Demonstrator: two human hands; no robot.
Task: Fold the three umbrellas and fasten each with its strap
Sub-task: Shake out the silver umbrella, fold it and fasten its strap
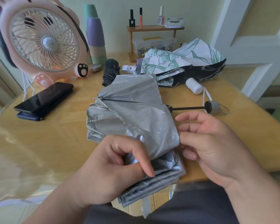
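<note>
Silver-grey umbrella (136, 113) showing black shaft; second umbrella (184, 62) showing white with green floral print, black underside; third umbrella (111, 72) looking black; fan (39, 39) showing pink; table (47, 135) looking light wood

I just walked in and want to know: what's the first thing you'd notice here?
Two hands, left and right, pinch the folds of a shiny silver umbrella in the middle of the wooden table. A pink fan with paw feet stands at the back left, and a flowery umbrella lies crumpled at the back right.
</note>
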